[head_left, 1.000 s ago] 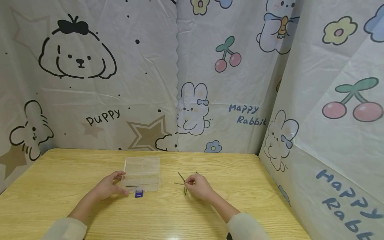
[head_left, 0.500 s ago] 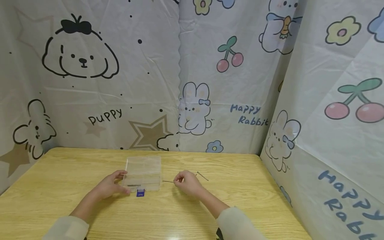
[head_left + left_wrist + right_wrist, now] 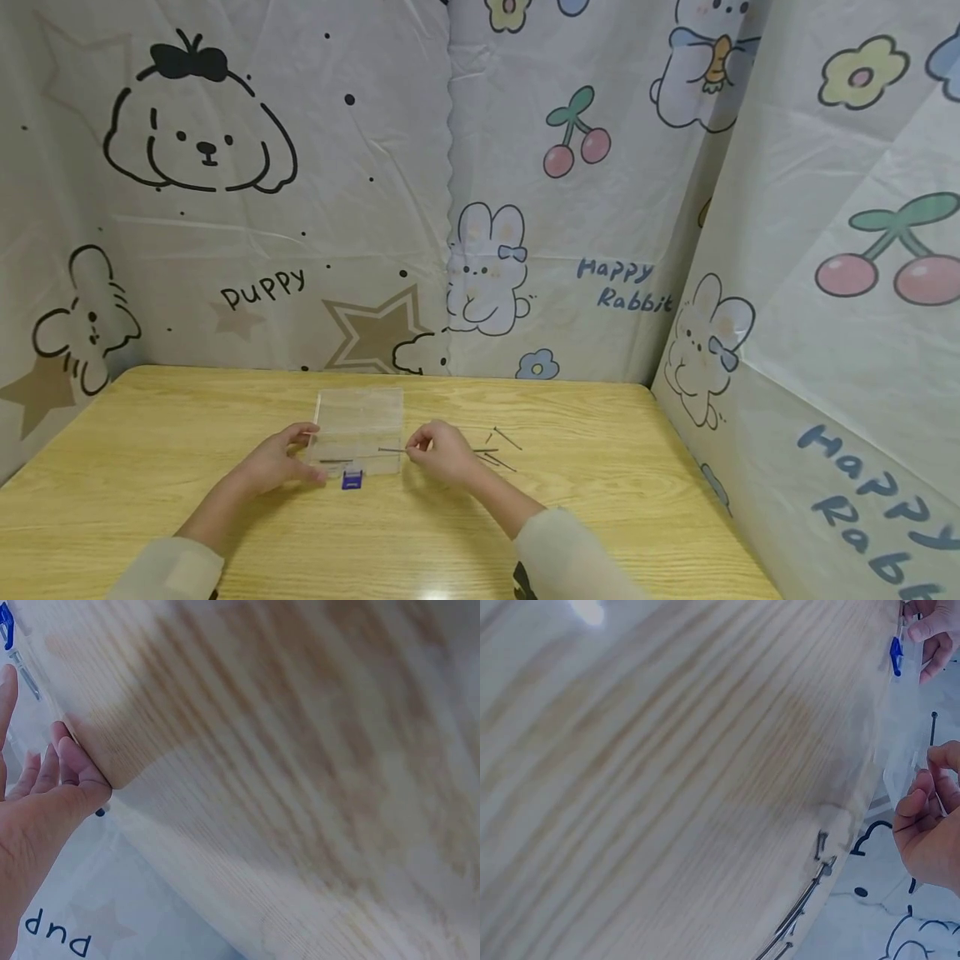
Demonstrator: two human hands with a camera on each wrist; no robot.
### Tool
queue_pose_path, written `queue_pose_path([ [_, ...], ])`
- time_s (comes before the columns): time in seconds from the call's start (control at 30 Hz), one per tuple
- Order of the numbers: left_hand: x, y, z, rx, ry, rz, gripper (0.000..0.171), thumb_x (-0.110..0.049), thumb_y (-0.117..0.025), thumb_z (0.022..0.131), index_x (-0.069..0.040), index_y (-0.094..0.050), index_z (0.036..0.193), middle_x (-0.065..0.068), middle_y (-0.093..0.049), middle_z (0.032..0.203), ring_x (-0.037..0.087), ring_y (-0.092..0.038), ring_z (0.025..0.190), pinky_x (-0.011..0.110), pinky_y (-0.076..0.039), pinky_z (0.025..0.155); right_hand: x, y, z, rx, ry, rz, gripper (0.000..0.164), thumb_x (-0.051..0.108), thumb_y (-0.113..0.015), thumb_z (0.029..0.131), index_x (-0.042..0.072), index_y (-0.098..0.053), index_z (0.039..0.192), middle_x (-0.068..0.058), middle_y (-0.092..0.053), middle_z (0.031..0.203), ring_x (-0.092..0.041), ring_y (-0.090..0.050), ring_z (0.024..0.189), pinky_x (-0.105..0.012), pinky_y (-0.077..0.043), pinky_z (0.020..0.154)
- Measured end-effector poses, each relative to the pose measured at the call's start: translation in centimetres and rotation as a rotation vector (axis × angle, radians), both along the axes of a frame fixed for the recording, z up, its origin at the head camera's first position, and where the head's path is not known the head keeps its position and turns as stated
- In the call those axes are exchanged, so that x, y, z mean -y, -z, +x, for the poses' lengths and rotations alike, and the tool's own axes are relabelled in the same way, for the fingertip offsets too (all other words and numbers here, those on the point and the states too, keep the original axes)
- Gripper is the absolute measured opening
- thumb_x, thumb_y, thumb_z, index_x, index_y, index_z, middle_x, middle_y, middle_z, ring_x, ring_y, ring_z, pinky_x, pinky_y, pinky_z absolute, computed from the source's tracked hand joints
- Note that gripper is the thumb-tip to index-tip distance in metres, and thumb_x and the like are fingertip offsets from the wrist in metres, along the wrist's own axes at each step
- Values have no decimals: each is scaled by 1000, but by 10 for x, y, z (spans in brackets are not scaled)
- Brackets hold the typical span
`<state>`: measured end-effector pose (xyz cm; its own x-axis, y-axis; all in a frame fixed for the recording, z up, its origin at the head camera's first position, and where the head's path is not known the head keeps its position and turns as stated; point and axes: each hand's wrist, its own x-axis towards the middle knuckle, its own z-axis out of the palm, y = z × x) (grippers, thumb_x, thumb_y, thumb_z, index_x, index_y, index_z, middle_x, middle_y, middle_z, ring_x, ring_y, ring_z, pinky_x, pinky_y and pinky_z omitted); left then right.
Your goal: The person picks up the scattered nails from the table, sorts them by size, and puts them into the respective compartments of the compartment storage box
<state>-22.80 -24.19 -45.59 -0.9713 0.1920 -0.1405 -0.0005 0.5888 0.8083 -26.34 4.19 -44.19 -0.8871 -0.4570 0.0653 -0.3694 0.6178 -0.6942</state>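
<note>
A clear plastic box (image 3: 360, 410) with a blue latch (image 3: 352, 479) on its front rests on the wooden table. My left hand (image 3: 281, 458) grips its left side, thumb at the front and fingers farther back. Inside the box, near the front left, lies a dark nail (image 3: 335, 461). My right hand (image 3: 444, 454) pinches another nail (image 3: 390, 450) between thumb and fingertips; it points left, its headed end overlapping the right part of the box. In the right wrist view the head of this nail (image 3: 934, 715) sticks out past the fingers.
Several loose nails (image 3: 507, 438) lie on the table (image 3: 600, 500) to the right, some partly behind the right forearm. A patterned cloth (image 3: 375, 167) hangs behind the table, and another stretch of it (image 3: 832, 375) runs along the right side.
My right hand has moved left from the loose nails to the box, carrying one nail. The other nails have come into view behind it. My left hand stays on the box.
</note>
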Motion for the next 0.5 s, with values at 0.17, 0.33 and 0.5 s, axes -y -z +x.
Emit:
queue_pose_path([
  [0.17, 1, -1, 1, -3, 2, -3, 90, -28, -80, 73, 4, -29, 140, 34, -34, 139, 57, -24, 130, 65, -31, 101, 13, -2, 2, 11, -8, -23, 10, 18, -63, 88, 10, -70, 88, 4, -54, 80, -4, -44, 72, -18, -39, 59],
  [0.33, 0, -1, 1, -10, 2, 0, 90, -28, -80, 72, 4, -30, 140, 34, -36, 138, 56, -26, 129, 65, -33, 100, 24, -1, 2, -3, -42, -45, 10, 15, -63, 87, 8, -71, 87, 3, -57, 78, -2, -45, 70, -16, -39, 59],
  [0.5, 0, -1, 1, -12, 4, 7, 90, -27, -80, 72, 4, -30, 140, 35, -35, 138, 56, -26, 129, 64, -33, 100, 33, 0, 2, 5, -62, -48, 11, 15, -62, 88, 7, -70, 89, 3, -57, 79, -2, -45, 71, -16, -39, 59],
])
